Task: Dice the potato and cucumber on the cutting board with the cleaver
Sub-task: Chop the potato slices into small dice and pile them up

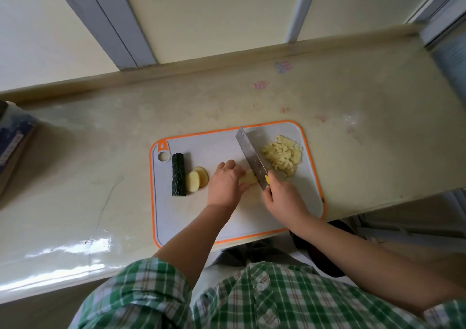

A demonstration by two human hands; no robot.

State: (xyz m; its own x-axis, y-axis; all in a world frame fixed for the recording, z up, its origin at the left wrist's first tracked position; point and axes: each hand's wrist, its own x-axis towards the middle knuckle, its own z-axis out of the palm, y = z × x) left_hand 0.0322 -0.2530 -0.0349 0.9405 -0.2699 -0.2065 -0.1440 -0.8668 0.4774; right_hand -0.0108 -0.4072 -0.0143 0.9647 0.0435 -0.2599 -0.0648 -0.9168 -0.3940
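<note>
A grey cutting board (227,217) with an orange rim lies on the counter. My right hand (283,198) grips the cleaver (251,156) by its handle, blade down beside a pale potato piece (249,177). My left hand (225,183) holds that piece with curled fingers, just left of the blade. A heap of diced potato (283,158) sits at the board's right end. Two potato slices (198,178) lean together left of my left hand. A dark green cucumber section (178,174) lies at the board's left end.
The beige counter (100,152) runs left to right with a raised back edge below a window frame. A dark blue box (13,142) stands at the far left. The counter's right end drops off past the board, and dark objects lie on the floor below.
</note>
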